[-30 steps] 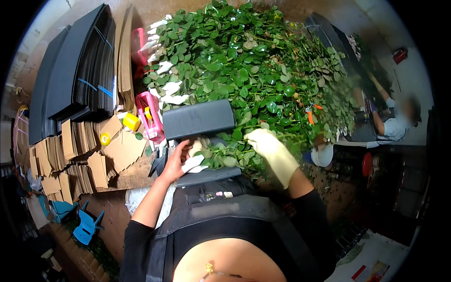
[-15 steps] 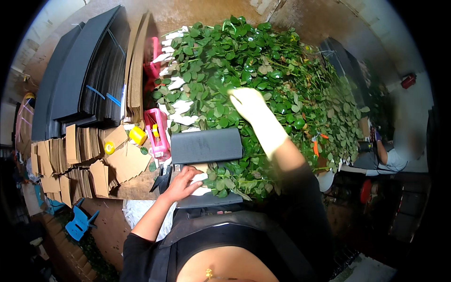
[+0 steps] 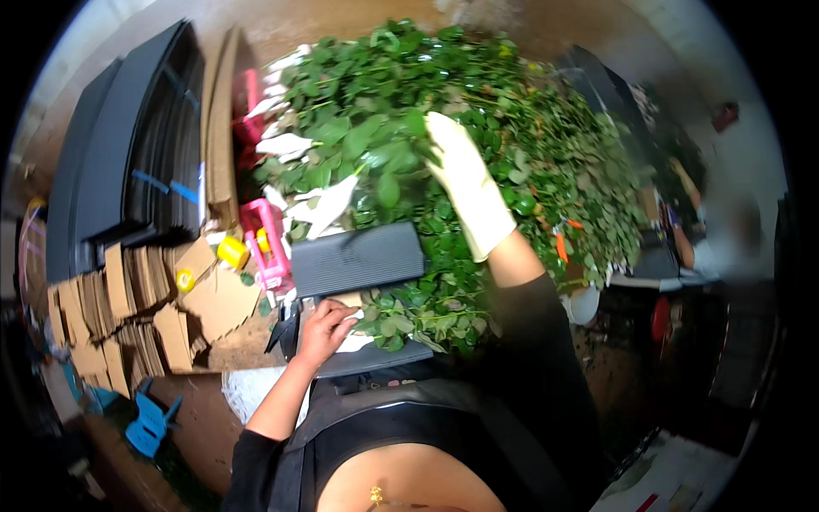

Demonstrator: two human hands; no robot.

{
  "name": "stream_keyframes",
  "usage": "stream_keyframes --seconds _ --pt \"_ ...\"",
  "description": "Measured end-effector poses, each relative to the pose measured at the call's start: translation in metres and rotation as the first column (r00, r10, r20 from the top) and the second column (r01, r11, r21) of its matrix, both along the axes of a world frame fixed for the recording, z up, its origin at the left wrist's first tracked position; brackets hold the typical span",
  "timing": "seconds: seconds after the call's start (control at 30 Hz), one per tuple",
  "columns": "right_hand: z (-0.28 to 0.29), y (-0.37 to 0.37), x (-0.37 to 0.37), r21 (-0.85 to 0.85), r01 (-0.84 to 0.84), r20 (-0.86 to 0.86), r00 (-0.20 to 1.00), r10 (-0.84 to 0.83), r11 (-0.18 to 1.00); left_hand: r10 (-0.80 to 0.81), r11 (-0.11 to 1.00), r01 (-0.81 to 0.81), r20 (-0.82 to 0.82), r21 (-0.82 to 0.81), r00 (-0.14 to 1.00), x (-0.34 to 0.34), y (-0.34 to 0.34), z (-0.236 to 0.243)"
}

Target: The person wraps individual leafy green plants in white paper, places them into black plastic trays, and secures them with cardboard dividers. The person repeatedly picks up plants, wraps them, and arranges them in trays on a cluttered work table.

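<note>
A pale yellow glove covers my right hand [image 3: 461, 175], which reaches over the leafy pile with its fingers closed around rose stems [image 3: 380, 154]. The held stems are lifted and partly blurred; white-wrapped heads [image 3: 334, 205] point left from them. My left hand [image 3: 324, 333] is bare and low at the near edge, its fingers bent together on a small white-wrapped flower head [image 3: 354, 314]. That head lies with leafy stems [image 3: 409, 320] on a dark corrugated sheet [image 3: 375, 358]. Just beyond is a folded black corrugated wrap [image 3: 358, 260]. The blooms are hidden inside their white covers.
A large heap of stems [image 3: 529, 128] fills the table's far side, with orange-handled cutters [image 3: 560, 246] on it. To the left are pink tape dispensers [image 3: 266, 243], yellow tape [image 3: 232, 253], cardboard pieces [image 3: 217, 294] and stacked black sheets [image 3: 128, 136]. A co-worker [image 3: 725, 256] is at far right.
My right hand has moved farther out and gripped stems, raising them with their white heads off the pile. My left hand stays almost in place. The whole view has shifted slightly.
</note>
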State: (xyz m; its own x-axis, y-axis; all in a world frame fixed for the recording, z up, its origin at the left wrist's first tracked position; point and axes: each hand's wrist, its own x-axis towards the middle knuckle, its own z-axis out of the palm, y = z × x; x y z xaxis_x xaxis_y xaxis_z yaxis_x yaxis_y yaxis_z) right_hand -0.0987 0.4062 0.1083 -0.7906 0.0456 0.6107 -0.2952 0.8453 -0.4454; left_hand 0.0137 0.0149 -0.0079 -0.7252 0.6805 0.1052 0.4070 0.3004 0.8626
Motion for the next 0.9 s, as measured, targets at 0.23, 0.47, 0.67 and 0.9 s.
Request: stream_keyframes --seconds 0.23,0.47,0.67,0.9 --pt "0.038 -0.063 0.023 -0.495 0.135 0.429 0.897 0.107 0.858 -0.052 0.998 0.049 -0.110 -0.026 0.993 -0.005 0.001 -0.004" --pt "-0.024 -0.012 -0.010 -0.103 0.093 0.279 0.958 -0.061 0.990 -0.085 0.995 0.081 -0.066 -0.061 0.994 -0.005 0.005 0.008" --pt "0.030 -0.024 0.011 -0.050 0.319 0.555 0.797 -0.239 0.946 -0.062 0.997 0.058 -0.115 -0.044 0.991 -0.002 0.002 0.006" --pt "0.034 0.015 0.060 0.219 0.206 0.167 0.955 -0.245 0.954 -0.065 0.998 0.065 -0.245 -0.011 0.967 -0.009 0.004 0.007"
